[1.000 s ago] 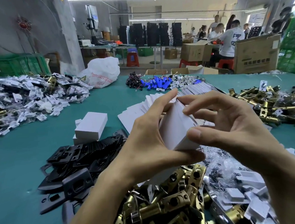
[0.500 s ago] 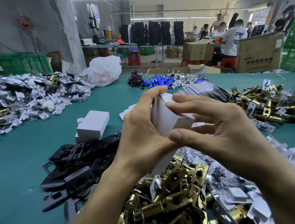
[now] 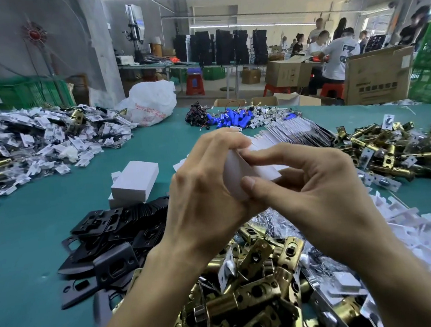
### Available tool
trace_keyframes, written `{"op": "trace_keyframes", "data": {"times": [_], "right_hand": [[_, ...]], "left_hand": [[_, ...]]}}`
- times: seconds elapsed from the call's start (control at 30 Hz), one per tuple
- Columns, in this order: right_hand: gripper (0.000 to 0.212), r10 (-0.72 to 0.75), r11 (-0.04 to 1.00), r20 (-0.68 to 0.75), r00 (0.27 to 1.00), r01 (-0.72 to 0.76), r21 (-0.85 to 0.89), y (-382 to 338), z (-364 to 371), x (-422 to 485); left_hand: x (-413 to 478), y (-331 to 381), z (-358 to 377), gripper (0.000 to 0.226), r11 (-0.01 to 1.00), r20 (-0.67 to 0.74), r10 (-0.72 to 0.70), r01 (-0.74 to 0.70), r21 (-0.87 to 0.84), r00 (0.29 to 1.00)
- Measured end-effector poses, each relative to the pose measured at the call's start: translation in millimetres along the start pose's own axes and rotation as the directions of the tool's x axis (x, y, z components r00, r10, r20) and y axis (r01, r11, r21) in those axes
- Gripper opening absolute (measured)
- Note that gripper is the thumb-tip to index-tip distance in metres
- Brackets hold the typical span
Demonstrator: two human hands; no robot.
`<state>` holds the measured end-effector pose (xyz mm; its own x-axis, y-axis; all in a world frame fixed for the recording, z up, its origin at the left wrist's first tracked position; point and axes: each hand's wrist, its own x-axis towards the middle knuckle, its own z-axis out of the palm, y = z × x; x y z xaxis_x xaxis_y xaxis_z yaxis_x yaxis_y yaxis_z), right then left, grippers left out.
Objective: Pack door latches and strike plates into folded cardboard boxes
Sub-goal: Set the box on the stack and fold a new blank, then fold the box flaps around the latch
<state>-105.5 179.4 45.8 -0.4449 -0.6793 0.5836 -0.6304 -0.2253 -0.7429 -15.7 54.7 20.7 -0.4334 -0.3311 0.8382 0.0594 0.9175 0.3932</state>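
Both hands hold one small white cardboard box [image 3: 246,172] up over the table. My left hand [image 3: 201,190] wraps round its left side, fingers curled over the top. My right hand [image 3: 313,188] pinches its right end between thumb and forefinger. Most of the box is hidden by the fingers. Below the hands lies a heap of brass door latches [image 3: 248,288]. A pile of black strike plates [image 3: 111,237] lies to the left. Two folded white boxes [image 3: 135,182] stand stacked behind the plates.
The green table [image 3: 22,258] also carries flat white box blanks [image 3: 284,133] behind the hands, more brass latches [image 3: 395,147] at right, white card inserts [image 3: 424,244] at lower right, and bagged parts [image 3: 38,142] at far left. People work at the back right.
The hands have closed in on the box: my left fingers, straight before, now curl over its top, and my right fingers have pressed down onto its end.
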Motion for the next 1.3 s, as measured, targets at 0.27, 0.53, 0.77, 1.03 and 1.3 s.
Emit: {"op": "trace_keyframes", "data": {"times": [0.27, 0.53, 0.77, 1.03, 1.3], "right_hand": [[0.03, -0.235, 0.971, -0.403, 0.885, 0.193, -0.142, 22.2, -4.8, 6.4], [0.05, -0.471, 0.876, -0.077, 0.878, 0.457, -0.151, 26.3, 6.9, 5.3], [0.024, 0.078, 0.947, 0.166, 0.983, -0.02, -0.322, 38.2, 0.6, 5.1], [0.028, 0.671, 0.637, 0.296, 0.68, -0.324, -0.699, 46.3, -33.4, 2.6], [0.025, 0.743, 0.636, 0.337, 0.578, -0.455, -0.622, 43.3, -33.4, 0.3]], "left_hand": [[5.5, 8.2, -4.2, 0.037, 0.987, -0.222, -0.157, 0.157, -0.019, 0.962], [14.7, -4.0, -19.8, 0.093, -0.156, 0.828, -0.328, 0.838, -0.522, 0.455], [13.7, -21.4, -11.2, 0.078, -0.142, 0.501, -0.768, 0.657, -0.741, 0.399], [6.1, -33.1, -5.5, 0.087, 0.088, 0.398, -0.737, 0.662, -0.744, 0.546], [1.2, -35.9, 3.6, 0.097, 0.281, 0.287, -0.744, 0.672, -0.685, 0.603]]}}
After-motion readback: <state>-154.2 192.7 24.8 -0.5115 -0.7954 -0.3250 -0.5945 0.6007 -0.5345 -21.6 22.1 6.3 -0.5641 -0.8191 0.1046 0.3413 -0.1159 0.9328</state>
